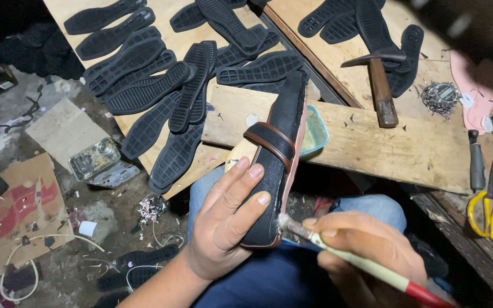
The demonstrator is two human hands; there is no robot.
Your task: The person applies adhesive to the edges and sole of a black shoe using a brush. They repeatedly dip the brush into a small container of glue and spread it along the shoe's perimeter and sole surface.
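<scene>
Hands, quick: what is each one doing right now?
Left hand: closed around the heel end of the black sandal, holding it up.
Right hand: closed on a brush, bristles touching the sandal's edge.

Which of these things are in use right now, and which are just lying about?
In use:
left hand gripping the black sandal
right hand holding the brush at its edge

Lying about:
hammer
yellow scissors
black rubber soles
teal tub

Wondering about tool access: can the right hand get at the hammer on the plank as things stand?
Probably not right away: the right hand is holding a brush against the sandal. The hammer lies uncovered on the plank, so the path looks open once the brush is put down.
</scene>
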